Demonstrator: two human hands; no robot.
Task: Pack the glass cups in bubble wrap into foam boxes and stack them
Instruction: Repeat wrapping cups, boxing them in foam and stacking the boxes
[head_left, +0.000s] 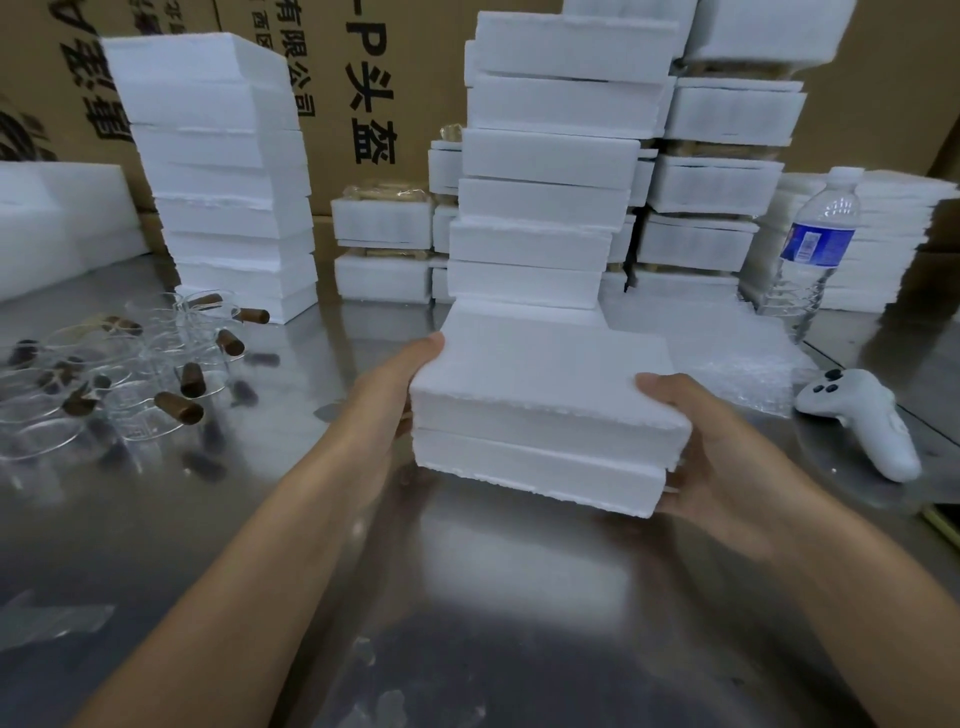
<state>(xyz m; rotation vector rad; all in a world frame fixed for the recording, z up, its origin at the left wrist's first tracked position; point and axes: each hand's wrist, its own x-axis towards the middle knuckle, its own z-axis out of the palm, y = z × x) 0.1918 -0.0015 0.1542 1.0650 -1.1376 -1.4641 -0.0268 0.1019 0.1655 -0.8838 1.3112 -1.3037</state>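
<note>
White foam box (545, 395), two halves closed together, appears held clear of the steel table (467, 571), just in front of the tall stack (540, 197). Left hand (400, 395) and right hand (727, 447) grip opposite sides, thumbs on top, fingers curled beneath (likely to keep the halves from parting). Contents hidden. Unpacked glass cups (130, 374) lie well left; bubble wrap (737, 358) lies right.

The left hand (400, 400) grips the foam box (545, 395) at its 9 o'clock side, the right hand (722, 447) at 3. A stack (550, 156) rises just behind at 12; cups (130, 374) lie at 9, a bottle (815, 244) at 2.
</note>
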